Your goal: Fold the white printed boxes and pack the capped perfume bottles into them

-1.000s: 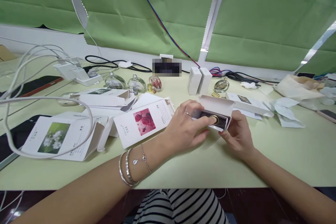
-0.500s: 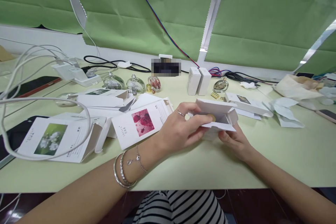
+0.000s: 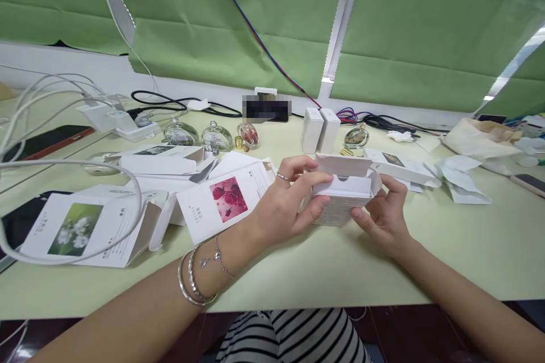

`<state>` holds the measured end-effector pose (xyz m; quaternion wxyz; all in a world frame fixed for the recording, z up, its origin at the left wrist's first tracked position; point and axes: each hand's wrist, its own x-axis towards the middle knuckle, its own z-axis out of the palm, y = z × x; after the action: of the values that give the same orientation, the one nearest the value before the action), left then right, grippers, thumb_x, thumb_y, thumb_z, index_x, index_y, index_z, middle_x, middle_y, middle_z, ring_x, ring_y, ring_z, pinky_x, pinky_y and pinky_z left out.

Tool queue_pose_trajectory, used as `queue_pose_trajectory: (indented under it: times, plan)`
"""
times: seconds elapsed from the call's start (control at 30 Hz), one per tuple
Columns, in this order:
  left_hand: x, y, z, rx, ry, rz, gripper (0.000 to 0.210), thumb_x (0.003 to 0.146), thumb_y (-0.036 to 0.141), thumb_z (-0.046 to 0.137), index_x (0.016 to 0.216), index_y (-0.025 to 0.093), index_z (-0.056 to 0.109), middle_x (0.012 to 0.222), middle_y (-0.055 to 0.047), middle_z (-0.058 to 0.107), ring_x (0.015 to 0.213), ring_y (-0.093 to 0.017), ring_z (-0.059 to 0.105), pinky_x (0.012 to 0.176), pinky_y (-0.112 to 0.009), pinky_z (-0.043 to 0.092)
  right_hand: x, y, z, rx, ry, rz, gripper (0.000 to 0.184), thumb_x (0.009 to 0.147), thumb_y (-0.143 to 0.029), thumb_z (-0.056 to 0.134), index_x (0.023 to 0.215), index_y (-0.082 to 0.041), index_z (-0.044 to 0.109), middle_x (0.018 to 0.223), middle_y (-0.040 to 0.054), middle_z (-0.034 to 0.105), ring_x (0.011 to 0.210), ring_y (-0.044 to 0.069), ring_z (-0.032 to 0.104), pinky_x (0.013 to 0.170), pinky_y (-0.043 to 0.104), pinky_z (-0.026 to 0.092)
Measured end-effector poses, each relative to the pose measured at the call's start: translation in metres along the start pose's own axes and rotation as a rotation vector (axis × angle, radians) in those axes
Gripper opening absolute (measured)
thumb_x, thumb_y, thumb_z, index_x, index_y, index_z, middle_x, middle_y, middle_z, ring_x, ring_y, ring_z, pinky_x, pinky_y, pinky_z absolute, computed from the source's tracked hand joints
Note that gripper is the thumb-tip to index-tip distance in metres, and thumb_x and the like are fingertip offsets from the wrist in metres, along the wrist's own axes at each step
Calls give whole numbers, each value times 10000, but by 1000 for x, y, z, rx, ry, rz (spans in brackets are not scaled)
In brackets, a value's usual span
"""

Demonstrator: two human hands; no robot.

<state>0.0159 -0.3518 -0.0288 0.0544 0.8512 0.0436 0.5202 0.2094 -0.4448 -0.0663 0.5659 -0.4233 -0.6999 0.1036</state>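
Observation:
A small white cardboard box (image 3: 343, 195) is held between both hands just above the pale green table (image 3: 468, 249). My left hand (image 3: 287, 204) grips its left side, with the thumb on the front and the fingers over the top flap. My right hand (image 3: 383, 215) holds its right side from below. The box's top flap is folded down over the opening, so what is inside is hidden. A flat white carton with a red rose picture (image 3: 223, 198) lies just left of my left hand.
Several flat white cartons (image 3: 85, 227) lie at the left under looping white cables (image 3: 63, 164). Glass perfume bottles (image 3: 217, 136) stand further back, with two upright white boxes (image 3: 321, 129), another bottle (image 3: 356, 137), a power strip (image 3: 114, 119) and crumpled paper (image 3: 460, 178) at the right.
The box was open with a dark insert and a gold cap showing. The flaps have been folded over, the box has turned upright, and the cap is now out of sight.

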Motion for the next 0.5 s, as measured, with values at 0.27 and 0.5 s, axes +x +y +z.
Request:
queue_pose_trajectory:
  times: [0.27,0.5]
  plan:
    - [-1,-2,2,-26,-15,-40,136,857,200,536,992,195,514,1110,-93,392,1055,-209,487,779,-337,524,-3,2,-3,-136,-1,-40,506,864,-223,520,1286,-343,269,1136,77,466,946,196,559,761,410,534]
    - [-1,2,0,116,41,-15,112,841,200,556,952,212,546,1081,-77,410,1038,-216,473,814,-362,496,3,-2,-6,-221,-36,-128,413,866,-207,505,1241,-326,378,1018,61,524,893,200,547,669,352,530]
